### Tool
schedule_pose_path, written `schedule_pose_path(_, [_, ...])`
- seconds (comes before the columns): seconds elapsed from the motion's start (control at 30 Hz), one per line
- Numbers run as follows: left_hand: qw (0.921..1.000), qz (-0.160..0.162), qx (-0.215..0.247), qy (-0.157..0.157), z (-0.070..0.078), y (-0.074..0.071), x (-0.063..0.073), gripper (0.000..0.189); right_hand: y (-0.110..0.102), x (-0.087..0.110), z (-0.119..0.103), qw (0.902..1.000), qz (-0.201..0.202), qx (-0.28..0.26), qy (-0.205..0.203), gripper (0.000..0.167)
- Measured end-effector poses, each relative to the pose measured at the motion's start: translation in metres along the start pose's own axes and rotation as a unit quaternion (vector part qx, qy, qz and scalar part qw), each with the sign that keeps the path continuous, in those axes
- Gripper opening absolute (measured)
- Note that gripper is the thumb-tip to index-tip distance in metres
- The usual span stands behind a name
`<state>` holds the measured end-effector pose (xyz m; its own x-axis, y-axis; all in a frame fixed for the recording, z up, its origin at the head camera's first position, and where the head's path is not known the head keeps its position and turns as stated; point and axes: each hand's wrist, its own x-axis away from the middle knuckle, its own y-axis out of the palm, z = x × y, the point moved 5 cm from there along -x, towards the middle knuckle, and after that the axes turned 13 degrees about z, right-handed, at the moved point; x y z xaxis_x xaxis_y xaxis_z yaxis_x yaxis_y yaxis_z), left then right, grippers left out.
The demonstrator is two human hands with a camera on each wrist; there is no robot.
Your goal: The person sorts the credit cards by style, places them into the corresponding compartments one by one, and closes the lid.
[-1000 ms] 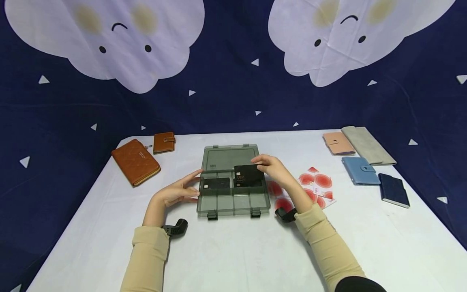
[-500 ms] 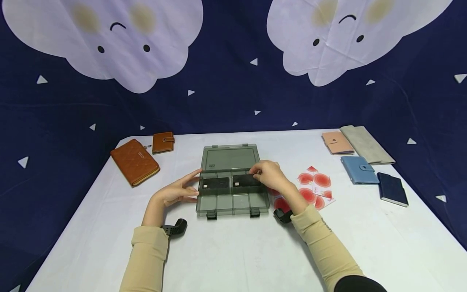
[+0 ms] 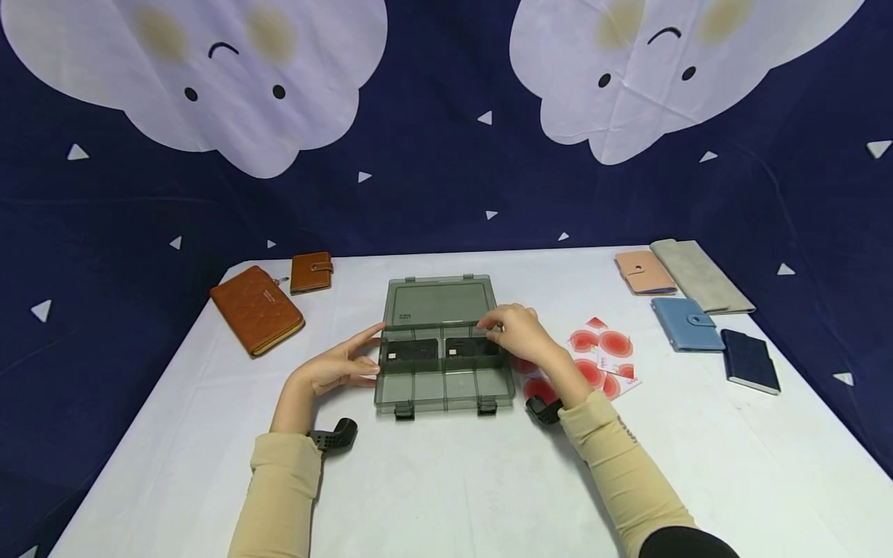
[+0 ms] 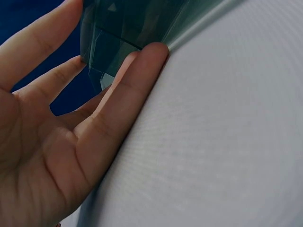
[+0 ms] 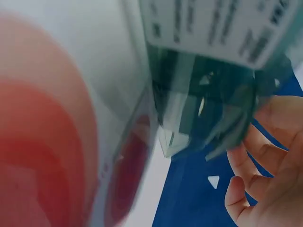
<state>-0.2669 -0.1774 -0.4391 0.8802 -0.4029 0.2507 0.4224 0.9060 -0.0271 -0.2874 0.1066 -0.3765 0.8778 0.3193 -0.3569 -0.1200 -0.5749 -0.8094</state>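
In the head view a translucent grey-green compartment box [image 3: 460, 391] lies on the table, its lid [image 3: 441, 301] folded back. Two black cards lie in its back compartments, a left card [image 3: 413, 353] and a right card [image 3: 463, 348]. My left hand [image 3: 335, 367] touches the left side of the box with fingers extended; the left wrist view shows the fingertips against the box wall [image 4: 128, 28]. Over the box's right edge, beside the right card, my right hand [image 3: 522, 332] has its fingers loosely bent. In the right wrist view nothing shows between them.
Red-and-white cards [image 3: 603, 356] lie spread right of the box. At left are a brown zip wallet [image 3: 258, 310] and a small brown wallet [image 3: 312, 273]. A pink wallet [image 3: 645, 273], grey pouch [image 3: 705, 277], blue wallet [image 3: 689, 325] and navy notebook [image 3: 753, 363] sit at right.
The right black card went from raised in my right hand down into its compartment. My right fingers have let go of it. The left hand stayed against the box.
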Motion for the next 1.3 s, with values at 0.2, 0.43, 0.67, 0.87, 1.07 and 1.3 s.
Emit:
schedule_pose_path(0.2, [1.0, 0.005, 0.002, 0.0, 0.001, 0.0, 0.001, 0.089, -0.017, -0.002, 0.016, 0.9985, 0.012, -0.037, 0.039, 0.017])
schedule_pose_path(0.43, [1.0, 0.005, 0.004, -0.001, 0.0, -0.001, 0.001, 0.088, -0.018, 0.009, 0.047, 0.9806, -0.124, -0.006, 0.152, 0.037])
schedule_pose_path(0.67, [1.0, 0.006, 0.007, -0.003, -0.001, -0.001, 0.001, 0.089, -0.007, 0.016, 0.046, 0.9693, -0.189, 0.066, 0.143, 0.049])
schedule_pose_path(0.87, [1.0, 0.009, -0.001, -0.002, -0.002, -0.002, 0.0, 0.087, -0.004, 0.017, 0.048, 0.9687, -0.181, 0.079, 0.15, 0.051])
schedule_pose_path(1.07, [1.0, 0.007, -0.006, 0.0, -0.002, -0.002, -0.001, 0.087, -0.006, 0.019, 0.06, 0.9666, -0.187, 0.065, 0.163, 0.052])
schedule_pose_path(1.3, [1.0, 0.007, -0.001, -0.003, -0.002, -0.001, 0.0, 0.087, -0.012, 0.019, 0.072, 0.972, -0.155, -0.011, 0.176, 0.031])
